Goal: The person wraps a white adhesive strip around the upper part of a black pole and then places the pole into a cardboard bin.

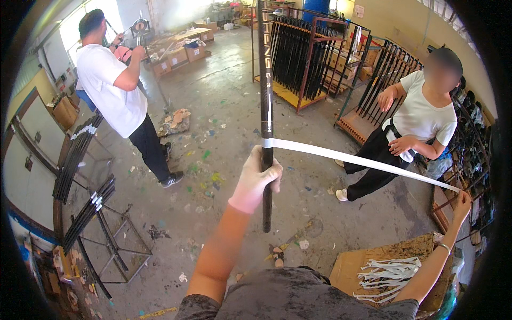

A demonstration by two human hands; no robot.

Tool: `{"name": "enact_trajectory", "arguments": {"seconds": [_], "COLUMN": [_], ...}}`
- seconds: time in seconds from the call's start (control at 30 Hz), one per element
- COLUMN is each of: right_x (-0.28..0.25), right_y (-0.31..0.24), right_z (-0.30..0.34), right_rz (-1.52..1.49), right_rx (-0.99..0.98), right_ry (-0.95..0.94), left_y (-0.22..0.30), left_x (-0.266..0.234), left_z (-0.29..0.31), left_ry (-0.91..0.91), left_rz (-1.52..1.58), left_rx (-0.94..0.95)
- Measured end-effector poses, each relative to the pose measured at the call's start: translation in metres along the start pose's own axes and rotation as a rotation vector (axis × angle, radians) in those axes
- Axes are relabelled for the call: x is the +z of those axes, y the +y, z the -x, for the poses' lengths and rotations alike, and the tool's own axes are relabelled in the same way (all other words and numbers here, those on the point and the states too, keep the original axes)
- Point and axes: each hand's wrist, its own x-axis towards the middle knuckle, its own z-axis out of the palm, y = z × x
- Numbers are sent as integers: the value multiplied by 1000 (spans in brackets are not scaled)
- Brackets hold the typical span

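Observation:
My left hand [256, 180], in a thin white glove, is wrapped round a long black stick [267, 101] that stands upright in front of me. Pale lettering runs along the stick's upper part, and its top passes out of the picture. Just above my left fist, a white tape strip [357, 159] meets the stick at a narrow white band round it. The strip stretches taut to the far right, where my bare right hand [463, 206] pinches its other end. A bracelet circles my right wrist.
Loose white strips [385, 277] lie on a cardboard-topped surface [344, 266] below my right arm. Black sticks rest on metal stands [114, 248] at left. One person [114, 80] works far left; another [426, 112] stands at right by stick racks [304, 64].

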Motion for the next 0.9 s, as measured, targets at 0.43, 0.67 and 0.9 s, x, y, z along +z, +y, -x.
{"name": "enact_trajectory", "arguments": {"seconds": [0.43,0.67,0.9], "right_x": [-5,6,4], "right_y": [14,-10,-18], "right_z": [16,53,133], "right_rz": [-72,-294,-124], "right_rx": [29,151,79], "right_ry": [-90,-323,-432], "left_y": [-7,-40,-116], "left_x": [-10,-22,-52], "left_z": [-11,-36,-55], "left_ry": [-21,258,553], "left_rz": [177,-163,-552], "left_rx": [-32,0,-219]}}
